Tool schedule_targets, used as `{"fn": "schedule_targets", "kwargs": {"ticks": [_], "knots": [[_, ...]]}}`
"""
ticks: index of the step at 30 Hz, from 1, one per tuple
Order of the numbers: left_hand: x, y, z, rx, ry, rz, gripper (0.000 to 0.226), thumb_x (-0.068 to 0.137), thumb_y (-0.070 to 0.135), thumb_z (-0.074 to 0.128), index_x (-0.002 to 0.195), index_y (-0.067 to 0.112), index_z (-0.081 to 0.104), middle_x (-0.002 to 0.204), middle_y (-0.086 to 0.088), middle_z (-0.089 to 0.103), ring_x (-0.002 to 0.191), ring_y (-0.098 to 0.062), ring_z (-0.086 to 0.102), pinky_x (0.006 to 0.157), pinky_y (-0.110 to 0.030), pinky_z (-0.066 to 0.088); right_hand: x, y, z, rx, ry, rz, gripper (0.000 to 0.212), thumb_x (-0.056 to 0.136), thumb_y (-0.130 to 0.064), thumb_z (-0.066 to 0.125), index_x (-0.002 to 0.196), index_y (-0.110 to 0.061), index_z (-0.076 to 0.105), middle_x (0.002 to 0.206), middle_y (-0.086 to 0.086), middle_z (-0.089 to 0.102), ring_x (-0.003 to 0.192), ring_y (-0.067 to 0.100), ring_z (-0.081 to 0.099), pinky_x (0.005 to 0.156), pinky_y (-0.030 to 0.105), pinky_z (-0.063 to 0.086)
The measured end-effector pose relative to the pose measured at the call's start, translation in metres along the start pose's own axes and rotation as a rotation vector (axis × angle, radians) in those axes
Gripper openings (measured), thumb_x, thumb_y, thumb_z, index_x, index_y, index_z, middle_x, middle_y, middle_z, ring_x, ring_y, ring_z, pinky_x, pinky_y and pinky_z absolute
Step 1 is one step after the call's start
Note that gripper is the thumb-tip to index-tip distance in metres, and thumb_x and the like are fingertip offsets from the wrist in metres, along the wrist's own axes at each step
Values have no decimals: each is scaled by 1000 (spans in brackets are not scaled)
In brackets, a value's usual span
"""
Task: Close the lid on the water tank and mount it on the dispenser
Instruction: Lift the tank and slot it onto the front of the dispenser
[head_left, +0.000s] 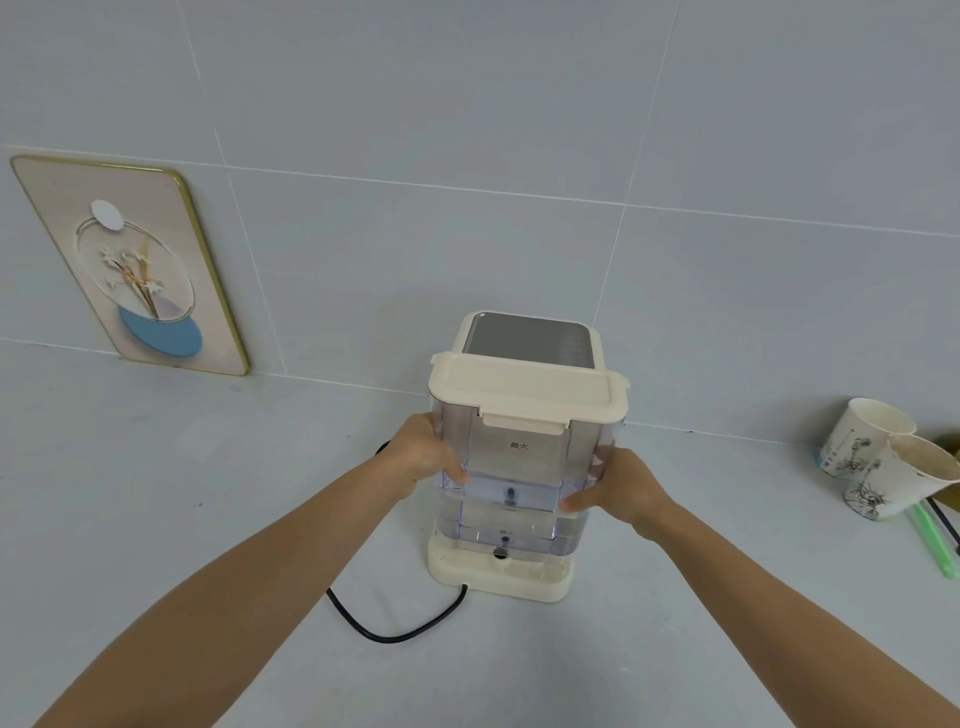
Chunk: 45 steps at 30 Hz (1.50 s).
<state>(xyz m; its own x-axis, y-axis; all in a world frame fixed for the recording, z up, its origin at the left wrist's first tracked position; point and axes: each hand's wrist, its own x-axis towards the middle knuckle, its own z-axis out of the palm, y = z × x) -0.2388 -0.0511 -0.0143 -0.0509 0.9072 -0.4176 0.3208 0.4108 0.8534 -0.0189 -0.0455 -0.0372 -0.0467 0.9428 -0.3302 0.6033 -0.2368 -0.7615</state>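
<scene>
- Now my left hand (423, 457) and right hand (618, 491) clamp the clear water tank (511, 467) by its two sides, fingers wrapped on the walls.
- I see its cream lid (524, 389) down flat, so closing looks done.
- I judge the tank sits on, or just above, the dispenser (498, 574) base; seating remains unconfirmed.
- Open countertop (208, 519) lies left; paper cups (878, 457) crowd the right edge, the black cord (395, 626) trails in front.

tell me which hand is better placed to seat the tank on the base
Neither alone: left hand and right hand grip opposite sides of the lidded water tank, over the dispenser base. Lower with both.
</scene>
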Motion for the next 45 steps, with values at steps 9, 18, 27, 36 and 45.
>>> {"fn": "schedule_targets", "kwargs": {"ticks": [9,18,27,36,45], "knots": [[4,-12,4,45,-13,8,83,63,-18,72,135,4,39,137,-12,50,126,-29,45,106,-37,40,6,14,9,26,-11,11,65,57,-2,81,117,-4,56,119,13,63,98,27,56,78,29,43],[-1,-19,10,29,-27,42,77,66,-23,66,134,4,40,137,-12,49,123,-23,45,88,-25,36,9,24,19,15,-6,31,67,57,-3,81,119,-4,54,122,13,61,105,29,56,80,30,44],[-1,-21,10,21,-55,66,74,66,-23,66,131,4,43,134,-12,51,105,-14,43,87,-24,37,11,27,20,4,-10,29,71,56,-4,82,121,-4,53,126,13,59,113,31,54,82,31,44],[-3,-22,10,36,-57,56,70,68,-20,67,130,4,45,132,-12,53,110,-18,48,88,-24,37,12,28,20,23,-42,34,69,59,-2,80,123,-6,52,126,12,59,111,29,54,83,30,42],[-2,-24,10,46,-57,27,64,68,-21,65,126,1,49,102,1,56,102,-14,45,84,-24,38,11,28,20,14,-44,44,64,61,-2,78,121,-4,53,126,12,59,110,29,53,82,29,41]]}}
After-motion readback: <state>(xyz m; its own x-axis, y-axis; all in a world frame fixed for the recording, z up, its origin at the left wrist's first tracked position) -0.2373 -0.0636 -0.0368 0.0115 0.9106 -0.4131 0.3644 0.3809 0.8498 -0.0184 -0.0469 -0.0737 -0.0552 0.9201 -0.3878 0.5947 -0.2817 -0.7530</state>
